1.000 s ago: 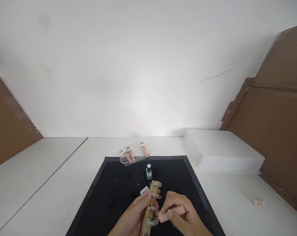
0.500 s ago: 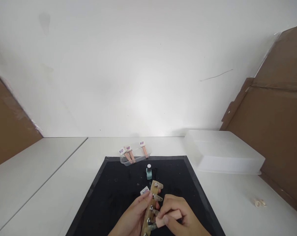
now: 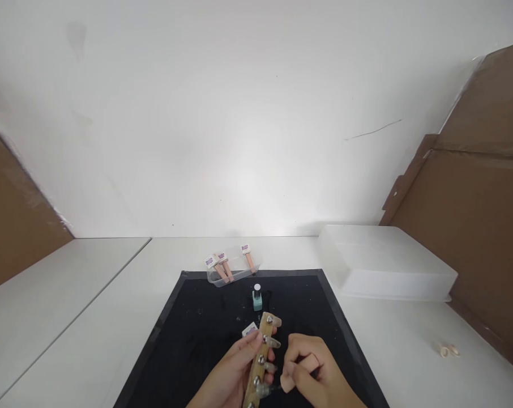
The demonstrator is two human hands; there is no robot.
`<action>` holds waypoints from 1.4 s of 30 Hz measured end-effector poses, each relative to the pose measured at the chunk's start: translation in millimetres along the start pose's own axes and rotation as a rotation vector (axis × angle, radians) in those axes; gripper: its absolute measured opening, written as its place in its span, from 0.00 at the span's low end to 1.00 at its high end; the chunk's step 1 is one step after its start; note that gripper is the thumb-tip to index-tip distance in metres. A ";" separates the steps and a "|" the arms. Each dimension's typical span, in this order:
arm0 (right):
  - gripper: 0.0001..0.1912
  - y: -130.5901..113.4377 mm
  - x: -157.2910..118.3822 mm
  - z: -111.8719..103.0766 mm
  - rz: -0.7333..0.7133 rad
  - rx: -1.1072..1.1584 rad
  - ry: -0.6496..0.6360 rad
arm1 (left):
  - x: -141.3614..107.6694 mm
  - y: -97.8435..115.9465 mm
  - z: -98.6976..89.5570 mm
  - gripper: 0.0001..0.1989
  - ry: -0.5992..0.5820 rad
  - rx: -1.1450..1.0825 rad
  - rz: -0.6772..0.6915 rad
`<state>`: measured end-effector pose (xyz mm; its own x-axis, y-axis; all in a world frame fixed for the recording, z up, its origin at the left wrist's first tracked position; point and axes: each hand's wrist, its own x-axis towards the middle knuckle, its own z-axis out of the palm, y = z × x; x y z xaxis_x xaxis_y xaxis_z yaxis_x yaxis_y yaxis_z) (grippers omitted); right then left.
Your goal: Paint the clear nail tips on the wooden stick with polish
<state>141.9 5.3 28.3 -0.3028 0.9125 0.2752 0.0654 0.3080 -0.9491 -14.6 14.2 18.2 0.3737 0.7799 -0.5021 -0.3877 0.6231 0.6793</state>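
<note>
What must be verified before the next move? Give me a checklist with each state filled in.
1. Wooden strip gripped by the left hand: ok.
2. Pink piece held in the right hand: ok.
3. Pink piece touching the nearest clear tip: cannot tell; that spot is blurred.
4. Whole strip in view: not ok; its near end runs to the bottom edge of the picture.
5. Teal bottle standing upright on the black mat: ok.
6. Printed label legible on the white card beside the left hand: not ok; too small to read.
</note>
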 end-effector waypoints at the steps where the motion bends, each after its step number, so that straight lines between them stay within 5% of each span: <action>1: 0.11 0.0 -0.1 -0.3 0.002 0.004 0.005 | -0.5 0.0 0.2 0.19 0.001 -0.001 0.010; 7: 0.10 -0.8 -2.1 -2.8 0.030 0.102 0.041 | -2.3 -0.3 2.6 0.16 -0.005 -0.024 0.031; 13: 0.11 4.6 -4.1 -6.4 -0.089 0.044 0.079 | 2.1 -0.6 0.4 0.15 0.005 -0.057 0.033; 24: 0.07 -7.8 -1.3 -2.7 -0.248 0.041 -0.018 | 3.9 -0.7 -0.3 0.14 -0.001 -0.098 0.010; 42: 0.09 -2.1 0.2 -2.2 -0.262 -0.078 -0.001 | 1.9 1.3 0.7 0.15 0.012 -0.107 -0.001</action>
<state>143.8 5.3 30.7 -0.3201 0.7985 0.5098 0.0576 0.5535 -0.8309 -13.8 16.5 18.4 0.3645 0.7794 -0.5095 -0.4750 0.6263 0.6182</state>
